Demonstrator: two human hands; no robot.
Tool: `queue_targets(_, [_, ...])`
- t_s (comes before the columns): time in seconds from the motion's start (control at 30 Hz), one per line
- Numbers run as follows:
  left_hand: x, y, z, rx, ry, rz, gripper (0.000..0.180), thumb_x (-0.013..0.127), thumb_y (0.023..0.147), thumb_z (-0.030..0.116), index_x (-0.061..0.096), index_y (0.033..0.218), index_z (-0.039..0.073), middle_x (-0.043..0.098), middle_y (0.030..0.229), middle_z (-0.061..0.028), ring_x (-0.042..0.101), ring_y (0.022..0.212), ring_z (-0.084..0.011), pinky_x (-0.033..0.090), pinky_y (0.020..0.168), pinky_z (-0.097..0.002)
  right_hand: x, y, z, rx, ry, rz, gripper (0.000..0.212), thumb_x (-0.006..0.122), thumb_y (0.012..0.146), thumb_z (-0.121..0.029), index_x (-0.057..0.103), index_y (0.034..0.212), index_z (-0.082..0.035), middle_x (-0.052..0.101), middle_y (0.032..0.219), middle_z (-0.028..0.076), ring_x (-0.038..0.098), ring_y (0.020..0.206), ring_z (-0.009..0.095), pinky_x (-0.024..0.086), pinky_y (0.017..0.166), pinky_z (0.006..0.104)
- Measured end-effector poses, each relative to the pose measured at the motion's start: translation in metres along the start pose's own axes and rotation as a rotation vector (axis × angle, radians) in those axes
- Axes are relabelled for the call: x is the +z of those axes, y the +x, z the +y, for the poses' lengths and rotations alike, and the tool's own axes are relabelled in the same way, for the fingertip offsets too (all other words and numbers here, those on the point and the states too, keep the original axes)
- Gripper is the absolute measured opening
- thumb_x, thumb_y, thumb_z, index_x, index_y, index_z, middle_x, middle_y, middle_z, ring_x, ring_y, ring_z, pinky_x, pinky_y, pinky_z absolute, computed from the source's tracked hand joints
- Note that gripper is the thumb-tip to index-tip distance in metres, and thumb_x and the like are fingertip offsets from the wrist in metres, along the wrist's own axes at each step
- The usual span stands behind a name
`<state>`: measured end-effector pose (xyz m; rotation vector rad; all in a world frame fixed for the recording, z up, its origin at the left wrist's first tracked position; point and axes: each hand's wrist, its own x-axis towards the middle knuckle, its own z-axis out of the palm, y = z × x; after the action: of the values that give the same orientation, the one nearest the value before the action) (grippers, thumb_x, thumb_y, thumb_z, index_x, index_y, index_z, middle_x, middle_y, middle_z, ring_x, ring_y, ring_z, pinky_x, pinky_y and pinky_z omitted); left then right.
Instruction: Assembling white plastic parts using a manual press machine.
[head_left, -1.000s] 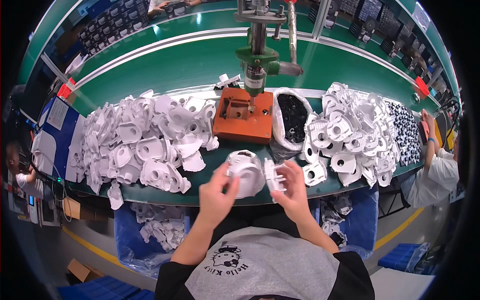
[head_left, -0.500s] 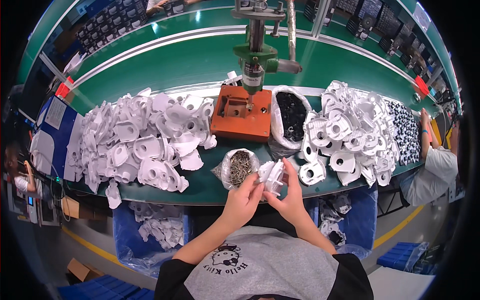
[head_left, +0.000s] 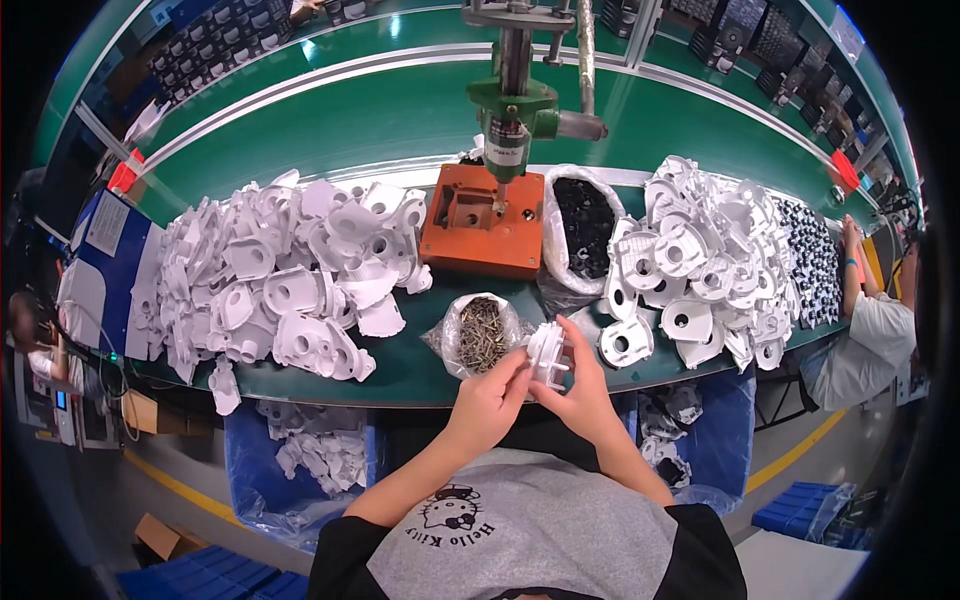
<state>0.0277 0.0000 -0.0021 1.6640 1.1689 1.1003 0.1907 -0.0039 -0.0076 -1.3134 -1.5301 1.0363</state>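
Observation:
In front of my chest, just over the table's near edge, I hold white molded plastic housing pieces (head_left: 546, 352) pressed together. My left hand (head_left: 492, 400) grips them from the left, its fingertips partly behind the plastic. On the other side my right hand (head_left: 582, 388) pinches them between thumb and fingers. Thin prongs stick out to the right from the pieces. Close to my left fingers stands a clear plastic bag of metal screws (head_left: 482, 336). Whether the two pieces are fully seated cannot be made out.
Beyond the screws sits an orange fixture block (head_left: 485, 250) under a green press head (head_left: 512, 110). A bag of black parts (head_left: 583, 230) stands beside it. White housings are heaped left (head_left: 290, 270) and right (head_left: 690, 260). Blue bins (head_left: 250, 460) hang below the table edge.
The white pieces, which showed a gap between them, are now together. My left fingers have closed in toward the right hand.

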Motion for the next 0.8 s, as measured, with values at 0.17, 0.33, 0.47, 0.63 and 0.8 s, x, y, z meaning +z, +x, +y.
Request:
queue_targets(0.17, [0.0040, -0.0012, 0.0000, 0.017, -0.104, -0.012, 0.025, 0.058, 0.090, 0.009, 0.056, 0.114, 0.001, 0.066, 0.086, -0.0172, 0.068, 0.072, -0.0249, 0.051, 0.063, -0.0310, -0.0015, -0.0023, -0.0001, -0.019, -0.026, 0.039, 0.083, 0.076, 0.070, -0.014, 0.031, 0.139, -0.002, 0.048, 0.124, 0.020, 0.052, 0.111, 0.031, 0.042, 0.094, 0.0370])
queue_targets(0.33, [0.0032, -0.0010, 0.0056, -0.008, -0.101, -0.041, 0.027, 0.058, 0.090, 0.008, 0.055, 0.116, 0.001, 0.067, 0.092, -0.0160, 0.069, 0.080, -0.0223, 0.053, 0.068, -0.0299, -0.0002, -0.0037, 0.0015, -0.019, 0.076, 0.080, 0.082, 0.075, 0.071, -0.012, 0.031, 0.139, -0.003, 0.048, 0.124, 0.019, 0.053, 0.111, 0.028, 0.043, 0.094, 0.0377])
queue_targets(0.47, [0.0031, -0.0006, 0.0085, -0.032, -0.216, -0.070, 0.031, 0.059, 0.090, 0.007, 0.053, 0.119, -0.002, 0.068, 0.098, -0.0160, 0.069, 0.090, -0.0217, 0.054, 0.074, -0.0300, -0.0038, -0.0014, 0.0003, -0.051, 0.020, 0.044, 0.084, 0.075, 0.071, -0.012, 0.029, 0.140, -0.004, 0.047, 0.125, 0.018, 0.053, 0.111, 0.026, 0.044, 0.094, 0.0372])
queue_targets(0.63, [0.0026, -0.0051, 0.0068, -0.093, -0.270, -0.102, 0.038, 0.061, 0.089, 0.009, 0.045, 0.121, -0.004, 0.067, 0.100, -0.0180, 0.068, 0.093, -0.0220, 0.054, 0.078, -0.0304, -0.0084, -0.0007, -0.0032, 0.021, 0.105, -0.020, 0.086, 0.077, 0.070, -0.014, 0.027, 0.139, -0.005, 0.047, 0.123, 0.016, 0.053, 0.108, 0.024, 0.044, 0.093, 0.0361])
queue_targets(0.8, [0.0088, -0.0032, -0.0003, -0.116, -0.453, -0.087, 0.040, 0.062, 0.089, 0.011, 0.040, 0.118, -0.004, 0.067, 0.099, -0.0172, 0.067, 0.095, -0.0201, 0.052, 0.081, -0.0291, -0.0029, -0.0003, -0.0004, -0.041, 0.088, 0.065, 0.093, 0.079, 0.068, -0.015, 0.022, 0.140, -0.005, 0.042, 0.124, 0.015, 0.049, 0.111, 0.024, 0.042, 0.095, 0.0369])
